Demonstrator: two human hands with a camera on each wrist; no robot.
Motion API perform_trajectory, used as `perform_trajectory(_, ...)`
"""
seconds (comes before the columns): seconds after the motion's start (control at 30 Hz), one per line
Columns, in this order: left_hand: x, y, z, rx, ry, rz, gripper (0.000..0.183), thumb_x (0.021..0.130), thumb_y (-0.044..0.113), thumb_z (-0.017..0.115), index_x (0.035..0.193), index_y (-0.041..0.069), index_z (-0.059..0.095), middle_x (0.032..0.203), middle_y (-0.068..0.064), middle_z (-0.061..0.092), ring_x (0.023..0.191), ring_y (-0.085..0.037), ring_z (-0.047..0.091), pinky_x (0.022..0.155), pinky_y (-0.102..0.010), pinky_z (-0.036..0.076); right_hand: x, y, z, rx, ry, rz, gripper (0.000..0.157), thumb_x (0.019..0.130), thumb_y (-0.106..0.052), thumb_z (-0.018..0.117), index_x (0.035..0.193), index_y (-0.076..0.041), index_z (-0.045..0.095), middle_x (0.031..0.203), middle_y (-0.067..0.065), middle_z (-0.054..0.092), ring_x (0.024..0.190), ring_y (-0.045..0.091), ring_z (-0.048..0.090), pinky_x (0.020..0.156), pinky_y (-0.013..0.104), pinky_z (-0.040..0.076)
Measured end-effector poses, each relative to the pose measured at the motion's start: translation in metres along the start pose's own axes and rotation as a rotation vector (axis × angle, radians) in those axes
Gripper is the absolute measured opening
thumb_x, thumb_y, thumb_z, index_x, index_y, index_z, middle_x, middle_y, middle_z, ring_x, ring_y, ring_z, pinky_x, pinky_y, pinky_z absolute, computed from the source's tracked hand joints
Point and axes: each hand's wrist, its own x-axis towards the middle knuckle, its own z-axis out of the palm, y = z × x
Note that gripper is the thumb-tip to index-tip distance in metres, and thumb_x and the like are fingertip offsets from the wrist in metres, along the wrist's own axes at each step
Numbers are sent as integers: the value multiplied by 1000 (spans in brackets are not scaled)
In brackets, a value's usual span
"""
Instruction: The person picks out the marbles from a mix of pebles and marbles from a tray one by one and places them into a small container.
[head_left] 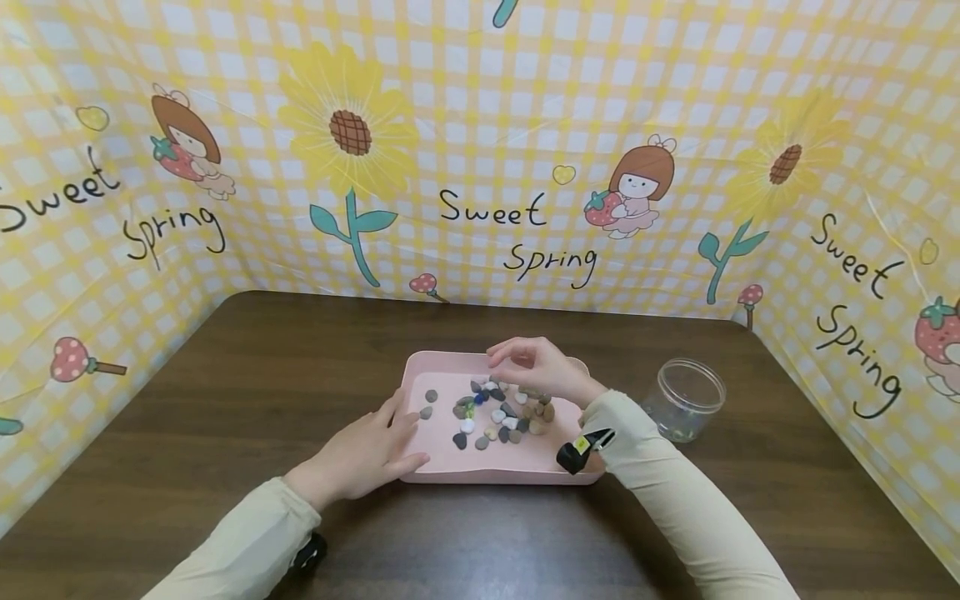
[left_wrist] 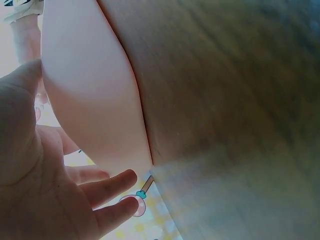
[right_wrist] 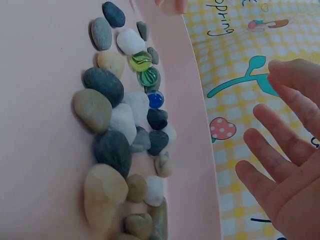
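Observation:
In the head view a pink tray [head_left: 442,461] holds a cluster of pebbles [head_left: 513,423] in grey, white and tan. Among them lie a blue glass marble [right_wrist: 156,99] and green-swirled glass marbles [right_wrist: 148,77]. Two grey pebbles [head_left: 429,404] sit apart at the tray's left. My left hand [head_left: 367,454] rests at the tray's left side, fingers loosely spread, thumb by the front-left corner. Above the far part of the pebbles hovers my right hand [head_left: 542,367], its thumb and index finger bent close together, other fingers spread. Nothing shows between them.
Right of the tray stands a clear jar [head_left: 690,396] without a lid, with some small things at its bottom, too blurred to tell. A dark wooden table [head_left: 300,350] carries everything. Yellow checked cloth [head_left: 480,150] walls the back and both sides.

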Motion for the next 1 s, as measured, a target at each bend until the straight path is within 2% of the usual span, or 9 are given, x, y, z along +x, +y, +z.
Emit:
perform_trajectory(0.27, -1, 0, 1, 9, 4, 8, 65, 89, 53, 50, 133, 5, 50, 147, -31, 29, 114, -44, 55, 96, -54, 44, 8, 7, 6, 8, -13, 9, 22, 88, -13, 64, 105, 1, 66, 128, 16, 58, 125, 29, 50, 109, 48, 35)
perform_trajectory(0.67, -1, 0, -1, 3, -7, 5, 67, 89, 56, 48, 134, 5, 49, 147, -30, 28, 115, -44, 54, 96, -54, 43, 16, 22, 21, -70, -99, 94, 21, 85, -14, 68, 103, -4, 70, 133, 10, 56, 131, 27, 44, 113, 49, 26)
perform_trajectory(0.8, 0, -1, 0, 9, 0, 9, 66, 89, 55, 48, 133, 5, 50, 147, -31, 29, 114, -44, 55, 96, -54, 44, 18, 25, 24, -101, -98, 79, 19, 84, -12, 69, 101, -5, 71, 131, 10, 57, 130, 27, 45, 114, 50, 25)
perform_trajectory(1.0, 0, -1, 1, 10, -1, 7, 66, 89, 55, 48, 133, 5, 50, 146, -31, 29, 113, -45, 55, 96, -54, 44, 21, 29, 30, -156, -94, 54, 15, 83, -8, 69, 97, -6, 72, 130, 11, 57, 127, 27, 47, 108, 44, 37)
